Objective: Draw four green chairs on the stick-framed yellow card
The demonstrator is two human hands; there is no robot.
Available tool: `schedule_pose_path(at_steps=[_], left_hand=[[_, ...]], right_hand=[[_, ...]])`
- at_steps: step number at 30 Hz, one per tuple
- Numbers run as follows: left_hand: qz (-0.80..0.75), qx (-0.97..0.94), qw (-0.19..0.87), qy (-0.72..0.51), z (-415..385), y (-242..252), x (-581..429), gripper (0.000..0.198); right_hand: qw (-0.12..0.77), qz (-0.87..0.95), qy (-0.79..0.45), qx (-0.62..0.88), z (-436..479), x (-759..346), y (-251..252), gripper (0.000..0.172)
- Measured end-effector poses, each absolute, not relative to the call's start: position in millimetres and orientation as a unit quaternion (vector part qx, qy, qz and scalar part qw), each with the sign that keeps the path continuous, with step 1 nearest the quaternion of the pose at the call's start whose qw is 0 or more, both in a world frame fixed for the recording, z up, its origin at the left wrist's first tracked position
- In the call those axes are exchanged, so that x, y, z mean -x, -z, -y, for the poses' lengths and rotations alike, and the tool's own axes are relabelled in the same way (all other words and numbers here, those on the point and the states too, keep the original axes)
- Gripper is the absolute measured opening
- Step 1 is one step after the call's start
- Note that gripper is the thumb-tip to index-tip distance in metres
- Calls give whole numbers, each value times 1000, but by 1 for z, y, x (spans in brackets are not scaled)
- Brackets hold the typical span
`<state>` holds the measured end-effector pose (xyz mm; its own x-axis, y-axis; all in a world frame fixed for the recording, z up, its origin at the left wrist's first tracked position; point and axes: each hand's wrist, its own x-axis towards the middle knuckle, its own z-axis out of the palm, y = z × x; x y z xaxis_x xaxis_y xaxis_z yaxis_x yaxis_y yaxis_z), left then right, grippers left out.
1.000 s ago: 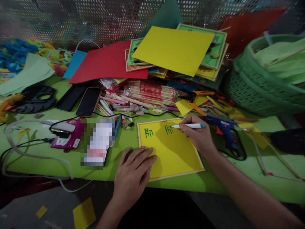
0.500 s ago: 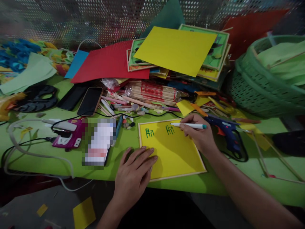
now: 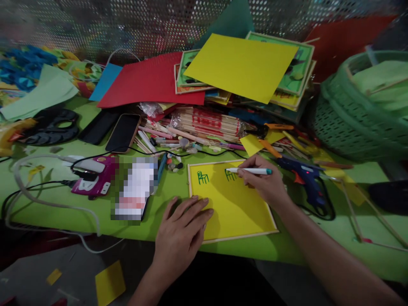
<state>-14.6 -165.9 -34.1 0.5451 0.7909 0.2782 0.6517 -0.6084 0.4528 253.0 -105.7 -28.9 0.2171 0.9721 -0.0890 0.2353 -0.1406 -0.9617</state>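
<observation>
A yellow sheet (image 3: 236, 216) edged with thin wooden sticks lies on the green tabletop. Two small green chair drawings show on it, a left one (image 3: 202, 177) and a right one (image 3: 230, 174) partly covered by my fingers. My right hand (image 3: 263, 176) pinches a white marker (image 3: 255, 171) with a green end, its tip at the top of the right drawing. My left hand (image 3: 185, 225) rests flat with fingers spread over the sheet's lower left edge.
Right of the sheet lies a blue glue gun (image 3: 307, 182), with a green basket (image 3: 357, 106) behind it. A phone (image 3: 135, 191) and a magenta power strip (image 3: 95, 176) lie left. Bundled sticks (image 3: 207, 123) and a loose yellow sheet (image 3: 242, 66) are at the back.
The marker tip has shifted slightly left and down along the right chair drawing, with my right hand following. My left hand stays on the sheet. The whole view has shifted a little.
</observation>
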Motion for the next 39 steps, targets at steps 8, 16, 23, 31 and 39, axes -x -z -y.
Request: schedule_pose_path(at_steps=[8, 16, 23, 31, 39], left_hand=[[-410, -868, 147, -238, 165, 33, 14, 35], [-416, -866, 151, -234, 166, 34, 14, 34], [-411, -867, 153, -237, 165, 34, 15, 35], [-411, -867, 148, -241, 165, 33, 14, 33], [-409, -867, 147, -243, 165, 34, 14, 33]], right_hand=[[450, 472, -418, 633, 106, -253, 31, 23], [446, 482, -410, 633, 106, -252, 29, 24], [449, 480, -406, 635, 105, -251, 28, 24], [448, 476, -403, 641, 106, -252, 30, 25], [458, 473, -394, 641, 104, -251, 30, 22]])
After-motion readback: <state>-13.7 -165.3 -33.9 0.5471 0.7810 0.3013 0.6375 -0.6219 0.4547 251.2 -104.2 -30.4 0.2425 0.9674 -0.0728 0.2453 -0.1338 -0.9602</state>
